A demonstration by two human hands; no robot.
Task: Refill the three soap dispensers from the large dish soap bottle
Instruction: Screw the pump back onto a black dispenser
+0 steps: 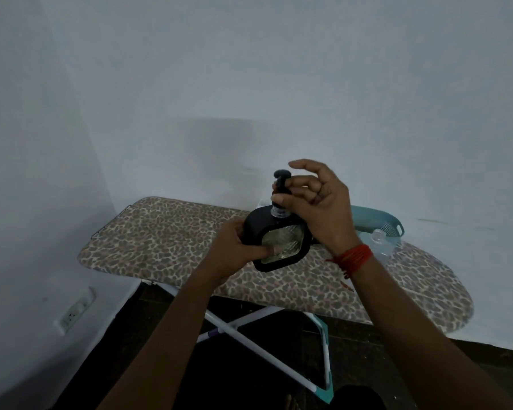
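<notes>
An ironing board (166, 232) with a leopard-print cover serves as the work surface. It stands on crossed white legs (249, 327) over a dark floor (367, 365), in the corner of a room with bare pale walls (249, 84). A wall socket (73, 313) sits low at 8 o'clock from the board. Over the middle of the board a black soap dispenser (279, 241) with a clear ribbed window is held tilted. The left hand (234, 250) grips its body from 9 o'clock, fingers curled round it. The right hand (317, 208), with red thread (353, 257) at the wrist, pinches the collar of the pump (282, 180) between thumb and fingers, the forefinger raised. At 3 o'clock from the dispenser lie a teal basket (376, 220) and, just in front of it, a clear plastic container (378, 236), part hidden by the wrist.
</notes>
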